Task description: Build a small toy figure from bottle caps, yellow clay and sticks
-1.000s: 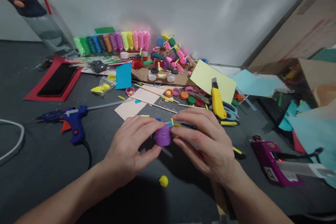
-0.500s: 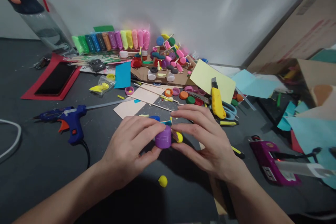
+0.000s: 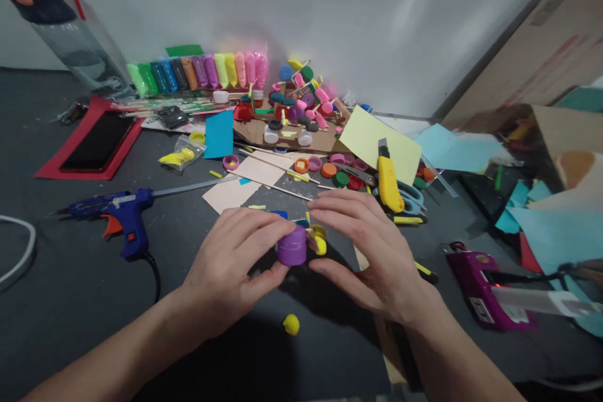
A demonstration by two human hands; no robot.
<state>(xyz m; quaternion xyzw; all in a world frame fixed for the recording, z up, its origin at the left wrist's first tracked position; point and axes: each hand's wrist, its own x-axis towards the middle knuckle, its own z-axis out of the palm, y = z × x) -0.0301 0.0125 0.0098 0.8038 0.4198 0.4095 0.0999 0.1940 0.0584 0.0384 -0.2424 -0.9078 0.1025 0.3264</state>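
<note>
Pinched in left hand's (image 3: 230,257) narrow grip, opposite right hand's (image 3: 377,257) parted, apparently empty grip: purple cylinder (image 3: 292,247), probably light, stiff, smooth (best held by sides).

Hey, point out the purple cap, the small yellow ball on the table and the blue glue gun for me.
Purple cap (image 3: 291,248): head view, middle of its side.
Yellow ball (image 3: 291,325): head view, middle of its surface.
Blue glue gun (image 3: 130,211): head view, on its body.

No legible text, only blurry marks on the glue gun (image 3: 134,220) and cardboard box (image 3: 522,56).
</note>
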